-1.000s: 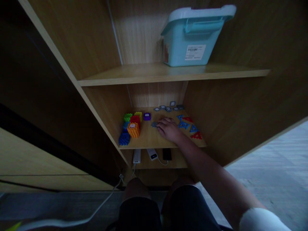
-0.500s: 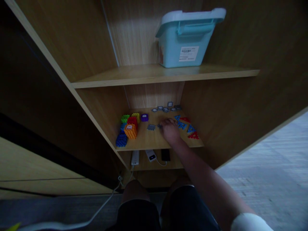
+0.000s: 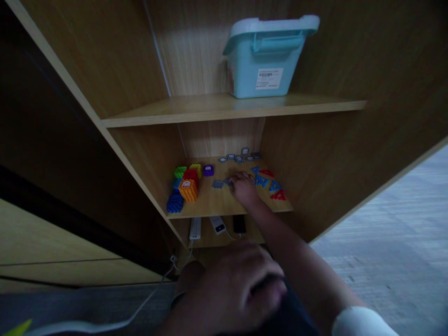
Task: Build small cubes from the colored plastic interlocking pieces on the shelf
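My right hand (image 3: 242,187) reaches into the lower shelf (image 3: 213,205) of a wooden cabinet, fingers curled down on a small grey flat piece (image 3: 228,181) next to another grey piece (image 3: 217,184). Blue and red triangular pieces (image 3: 271,183) lie just right of the hand. A cluster of coloured cubes (image 3: 185,185) stands at the shelf's left. My left hand (image 3: 231,289) is close to the camera at the bottom, blurred, fingers curled over my knee.
A pale blue lidded bin (image 3: 264,60) sits on the upper shelf (image 3: 224,109). Several grey pieces (image 3: 240,156) lie at the back of the lower shelf. Below it lie a white power strip (image 3: 194,227), a white device (image 3: 219,225) and a dark phone (image 3: 239,224).
My left hand has come up into view at the bottom. The right hand has shifted slightly on the shelf, and a grey piece now lies uncovered to its left.
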The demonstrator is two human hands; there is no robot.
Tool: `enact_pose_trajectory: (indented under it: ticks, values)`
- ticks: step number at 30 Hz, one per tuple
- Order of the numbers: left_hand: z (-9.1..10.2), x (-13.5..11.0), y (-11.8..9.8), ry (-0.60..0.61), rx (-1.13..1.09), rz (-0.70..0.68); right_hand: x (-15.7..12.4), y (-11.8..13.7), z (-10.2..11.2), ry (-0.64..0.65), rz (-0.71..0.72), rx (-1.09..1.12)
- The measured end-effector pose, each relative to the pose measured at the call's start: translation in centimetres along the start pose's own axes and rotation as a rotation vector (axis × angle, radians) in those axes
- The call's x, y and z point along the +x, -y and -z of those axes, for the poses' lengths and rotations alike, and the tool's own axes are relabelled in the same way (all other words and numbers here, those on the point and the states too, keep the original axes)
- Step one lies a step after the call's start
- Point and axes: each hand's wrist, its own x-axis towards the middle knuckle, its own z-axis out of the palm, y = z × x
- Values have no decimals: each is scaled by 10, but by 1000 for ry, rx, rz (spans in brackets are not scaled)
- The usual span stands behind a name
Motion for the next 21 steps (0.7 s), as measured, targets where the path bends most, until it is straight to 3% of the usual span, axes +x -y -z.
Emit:
enact_pose_trajectory:
  ticks: [2, 4, 7, 10, 14, 21]
  values:
    - [-3, 31, 39, -165, 118, 173, 1, 1, -1, -13, -21, 5]
    - [-8, 54, 84, -257, 290, 273, 1, 1, -3, 5, -25, 11]
    - [-13, 74, 143, -285, 472, 375, 1, 0, -4, -2, -17, 12]
    - [-12, 82, 182, -263, 574, 455, 1, -1, -4, -40, 1, -3]
    - [-8, 84, 204, -258, 603, 501, 0, -2, -6, -52, -7, -6]
    - [-7, 79, 208, -293, 588, 488, -1, 0, -5, -56, -9, -13]
